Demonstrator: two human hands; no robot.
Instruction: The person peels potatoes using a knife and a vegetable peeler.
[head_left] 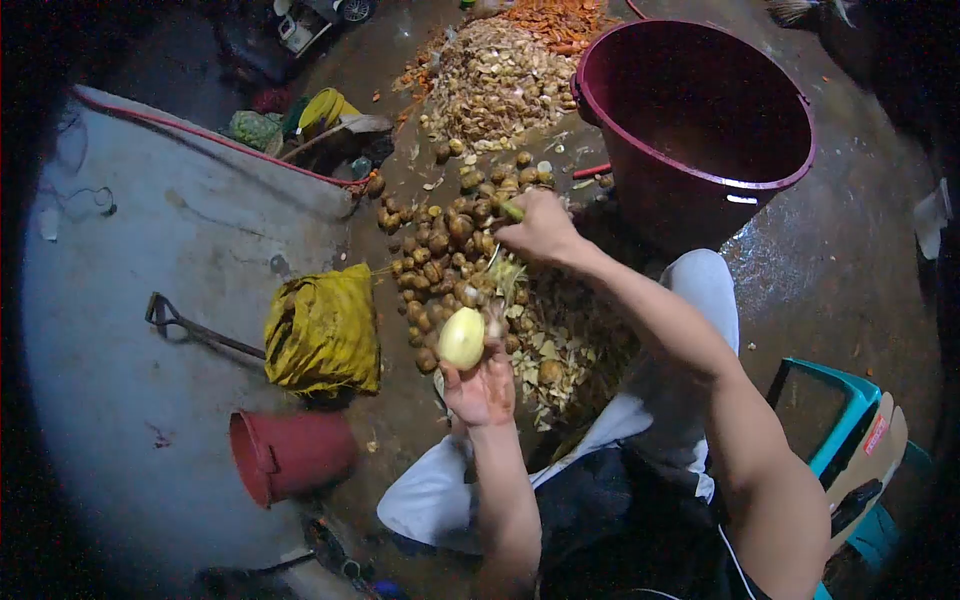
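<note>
A pale yellow peeled potato (462,339) rests in my left hand (484,388), whose fingers and thumb curl round it. My right hand (543,228) is farther forward, closed round a green-handled peeling tool (513,211); its thin blade points down toward the potato, apart from it. Whether it is a knife or a peeler I cannot tell. Bits of peel blur just below the blade. Ahead of my hands lies a heap of brown unpeeled potatoes (437,240). Loose peelings (556,365) cover the floor between my legs.
A large maroon tub (640,150) stands front right. Onion-like scraps (495,80) and orange peelings (560,18) are piled at the far side. To the left are a yellow sack (325,335), a red bucket (300,455) and a long-handled tool (210,333). A teal stool (845,385) is right.
</note>
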